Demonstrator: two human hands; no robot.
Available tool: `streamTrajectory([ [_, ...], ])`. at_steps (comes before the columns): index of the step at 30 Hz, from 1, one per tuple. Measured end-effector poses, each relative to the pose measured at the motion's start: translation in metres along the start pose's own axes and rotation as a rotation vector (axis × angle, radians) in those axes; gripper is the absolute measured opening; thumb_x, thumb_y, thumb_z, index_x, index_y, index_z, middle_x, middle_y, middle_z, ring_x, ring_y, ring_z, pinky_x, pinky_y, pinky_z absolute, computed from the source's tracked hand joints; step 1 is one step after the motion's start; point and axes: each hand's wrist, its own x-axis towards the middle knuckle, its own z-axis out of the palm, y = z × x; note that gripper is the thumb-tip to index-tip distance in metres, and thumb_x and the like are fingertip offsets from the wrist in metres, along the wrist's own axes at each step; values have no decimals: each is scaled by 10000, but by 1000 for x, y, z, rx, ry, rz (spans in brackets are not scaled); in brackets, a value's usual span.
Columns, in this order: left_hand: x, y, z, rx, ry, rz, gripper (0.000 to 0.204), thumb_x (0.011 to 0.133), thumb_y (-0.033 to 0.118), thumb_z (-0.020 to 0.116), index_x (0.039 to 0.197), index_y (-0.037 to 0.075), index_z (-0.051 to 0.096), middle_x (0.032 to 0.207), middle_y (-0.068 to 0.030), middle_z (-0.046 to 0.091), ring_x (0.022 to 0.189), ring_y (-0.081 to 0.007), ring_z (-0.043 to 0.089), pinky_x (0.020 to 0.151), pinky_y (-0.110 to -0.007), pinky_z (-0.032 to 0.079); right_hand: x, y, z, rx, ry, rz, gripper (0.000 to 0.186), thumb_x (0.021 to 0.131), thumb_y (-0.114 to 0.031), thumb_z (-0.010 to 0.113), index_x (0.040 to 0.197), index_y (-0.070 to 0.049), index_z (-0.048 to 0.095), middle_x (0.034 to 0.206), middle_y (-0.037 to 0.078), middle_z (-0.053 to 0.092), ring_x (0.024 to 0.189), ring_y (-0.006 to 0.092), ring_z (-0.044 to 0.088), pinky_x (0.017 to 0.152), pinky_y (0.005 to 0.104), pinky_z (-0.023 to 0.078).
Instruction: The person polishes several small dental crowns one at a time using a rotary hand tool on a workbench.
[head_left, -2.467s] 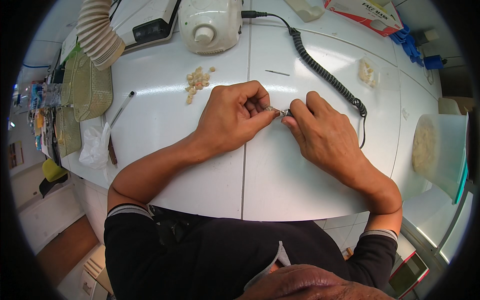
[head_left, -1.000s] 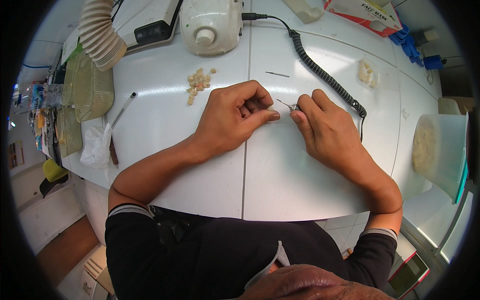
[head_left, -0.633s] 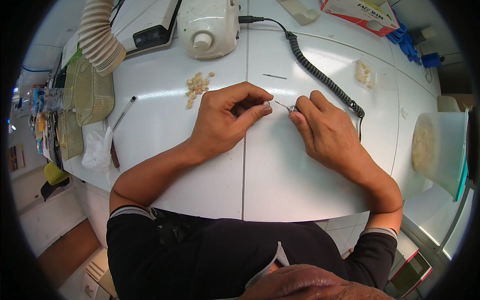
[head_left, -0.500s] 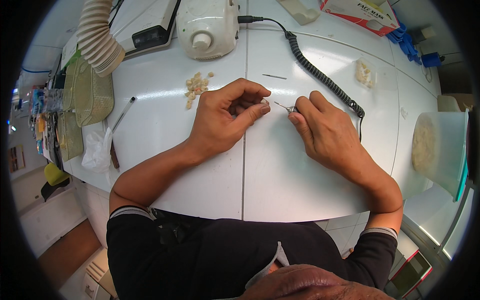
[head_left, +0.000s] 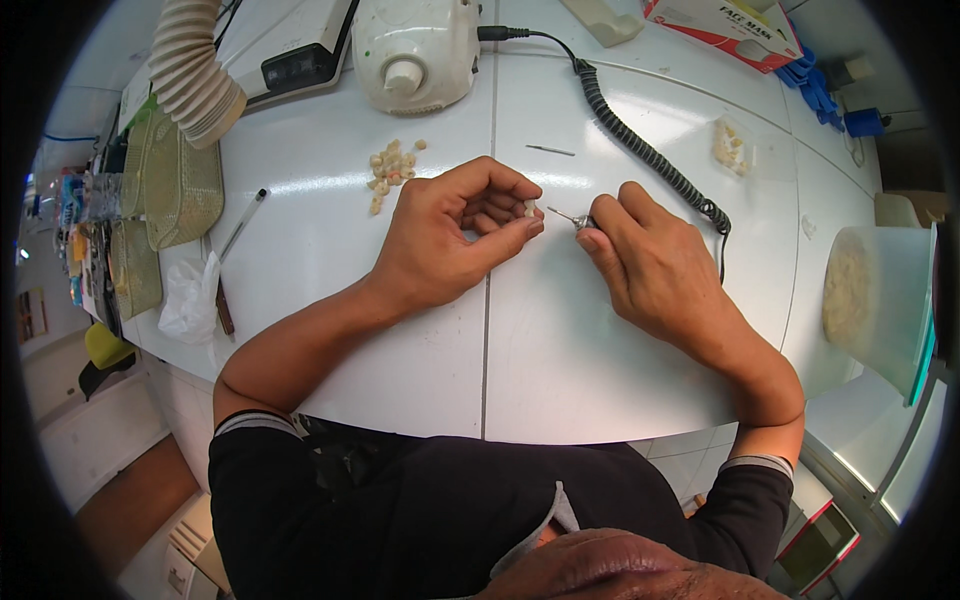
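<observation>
Head view, largest first. White bench (head_left: 560, 360) fills the frame, seam down the middle. Ribbed beige hose (head_left: 195, 65) upper left, next to a white-and-black box unit (head_left: 290, 45). White domed motor unit (head_left: 418, 50) at top centre; coiled black cord (head_left: 650, 155) runs from it down to the right hand. Translucent tub (head_left: 880, 300) with pale contents at right edge. Red-and-white flat carton (head_left: 725, 25) top right, print not described; blue items (head_left: 815, 85) just beside it. Woven greenish baskets (head_left: 175, 180) at left edge, white bag (head_left: 190, 305) below them.

Left hand (head_left: 450, 240) on the bench, fingers curled narrow, thumb and fingertips pinching a small white tooth piece (head_left: 529, 208). Right hand (head_left: 650, 265) closed around a handpiece (head_left: 580, 220), thin bur tip aimed at the piece, close but not clearly touching.

Pile of loose tooth pieces (head_left: 392, 168) just above the left hand. Clear packet (head_left: 730, 145) of similar bits upper right. Pen (head_left: 243, 222) lying left. Spare bur (head_left: 550, 150) alone above the hands.
</observation>
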Motion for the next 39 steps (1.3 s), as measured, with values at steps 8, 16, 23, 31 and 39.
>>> streamTrajectory([
  [8,1,7,-3,-78,-132,-110,245,1096,5,672,1329,-71,664,1177,-150,812,1120,-188,808,918,-277,661,-1,-1,3,-45,-14,-22,306,1111,-332,680,1041,-37,641,921,148,593,685,367,654,592,476,549],
  [16,4,6,-5,-56,-173,-123,228,1109,5,633,1311,-98,661,1141,-165,819,1093,-200,816,909,-299,669,1,-3,2,-84,-50,-24,319,1115,-340,676,1038,-33,638,916,148,594,677,337,654,571,462,545],
  [23,5,9,-2,-38,-171,-119,212,1104,5,637,1282,-102,678,1083,-144,812,1015,-169,806,883,-290,659,1,-5,2,-98,-65,-18,326,1112,-343,682,1034,-29,641,918,149,602,695,335,674,568,451,550],
  [31,6,12,-1,-53,-174,-175,203,1096,-29,608,1274,-91,684,1063,-123,798,1005,-159,796,874,-284,648,2,-5,3,-114,-53,-45,324,1108,-339,692,1033,-26,649,917,150,616,723,327,702,564,442,556],
  [39,5,11,0,-76,-158,-201,202,1098,-38,594,1270,-86,687,1054,-126,793,995,-158,794,866,-289,647,2,-4,3,-121,-55,-49,323,1109,-336,691,1037,-24,651,916,148,618,721,320,707,559,435,558],
])
